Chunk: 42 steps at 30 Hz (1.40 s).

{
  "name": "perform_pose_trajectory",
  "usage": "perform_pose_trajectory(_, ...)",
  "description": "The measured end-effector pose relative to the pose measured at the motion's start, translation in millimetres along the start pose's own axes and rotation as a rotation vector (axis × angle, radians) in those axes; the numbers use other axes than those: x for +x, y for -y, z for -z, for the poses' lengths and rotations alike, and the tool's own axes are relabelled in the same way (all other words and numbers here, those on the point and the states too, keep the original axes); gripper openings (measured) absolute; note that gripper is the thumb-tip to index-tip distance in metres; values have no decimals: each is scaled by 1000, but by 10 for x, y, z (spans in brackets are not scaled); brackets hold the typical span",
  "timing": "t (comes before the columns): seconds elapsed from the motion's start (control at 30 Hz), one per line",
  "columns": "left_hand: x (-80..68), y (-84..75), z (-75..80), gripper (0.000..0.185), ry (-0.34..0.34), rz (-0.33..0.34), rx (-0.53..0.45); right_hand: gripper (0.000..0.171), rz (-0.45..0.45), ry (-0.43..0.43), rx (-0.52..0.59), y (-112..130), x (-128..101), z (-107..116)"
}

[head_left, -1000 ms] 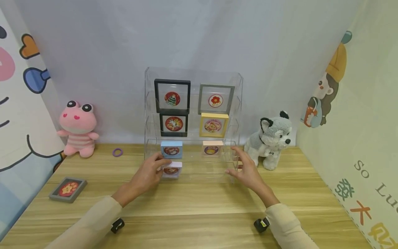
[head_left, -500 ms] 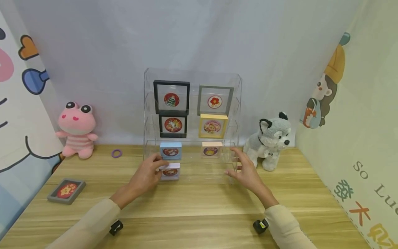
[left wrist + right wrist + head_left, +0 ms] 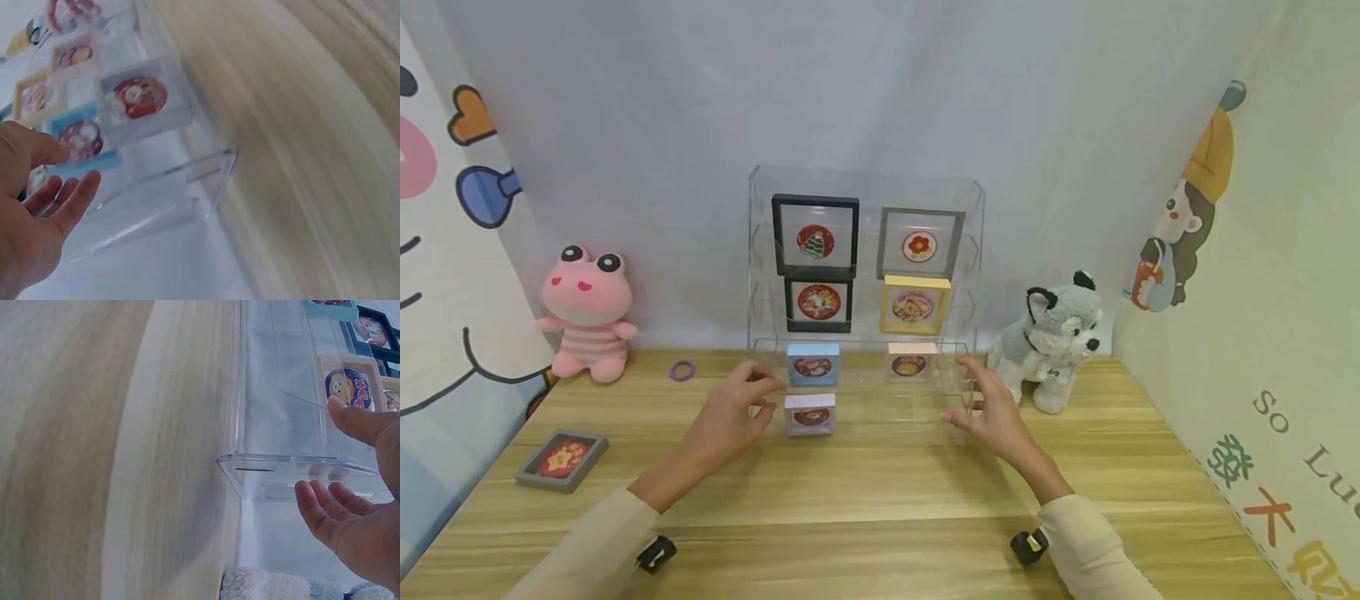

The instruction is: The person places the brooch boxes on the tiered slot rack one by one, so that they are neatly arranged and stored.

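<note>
A clear acrylic tiered stand (image 3: pixel 868 417) holds several small picture frames. On its lowest tier at the left stands a lavender frame (image 3: pixel 809 415) with a round red picture. Just left of it is my left hand (image 3: pixel 726 421), thumb and fingers apart with nothing between them. The left wrist view shows a gap between that hand and the lavender frame. Above it sits a light blue frame (image 3: pixel 813 365). My right hand (image 3: pixel 996 417) straddles the stand's right side panel (image 3: pixel 300 464), thumb on the inner side and fingertips outside, at or very near the panel.
A peach frame (image 3: pixel 912 362), a yellow frame (image 3: pixel 915 305), a grey frame (image 3: pixel 958 243) and two black frames stand higher. A grey frame with a star picture (image 3: pixel 562 460) lies at left. A purple ring (image 3: pixel 682 370), pink frog plush (image 3: pixel 587 312) and husky plush (image 3: pixel 1048 342) flank the stand.
My left hand has let go of the lavender frame and drawn back to the left. The frame stays on the lowest tier. My right hand has barely moved.
</note>
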<state>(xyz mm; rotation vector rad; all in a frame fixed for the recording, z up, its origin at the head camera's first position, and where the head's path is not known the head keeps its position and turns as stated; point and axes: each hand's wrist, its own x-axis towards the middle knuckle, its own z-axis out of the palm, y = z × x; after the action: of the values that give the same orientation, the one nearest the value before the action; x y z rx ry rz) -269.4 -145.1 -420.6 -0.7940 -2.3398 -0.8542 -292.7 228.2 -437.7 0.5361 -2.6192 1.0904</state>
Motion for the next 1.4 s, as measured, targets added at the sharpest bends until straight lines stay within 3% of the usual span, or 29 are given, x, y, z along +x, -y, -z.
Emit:
perform_pose_trajectory(0.17, -4, 132, 303, 31, -81, -25, -4, 78, -6, 2, 2, 2, 6, 11)
perform_pose_trajectory(0.47, -157, 504, 892, 25, 2, 194, -26, 79, -13, 4, 3, 2, -5, 23)
perform_pose_trajectory(0.73, -389, 846, 1302, 30, 195, 349, 69, 79, -19, 9, 6, 14, -1, 23)
perform_pose_trajectory(0.87, -529, 1051, 1428, 36, 304, 420, 66, 79, -17, 11, 7, 22, -2, 22)
perform_pose_trajectory(1.07, -714, 1294, 1493, 50, 432, 446, 71, 80, -13, 10, 6, 17, -2, 18)
perform_pose_trajectory(1.27, -811, 1388, 1538, 61, 590, 469, 110, 80, 4, 2, -3, 9, 6, 11)
perform_pose_trajectory(1.4, -873, 1438, 1580, 64, 661, 507, 90, 80, 9, 2, -4, 13, 5, 10)
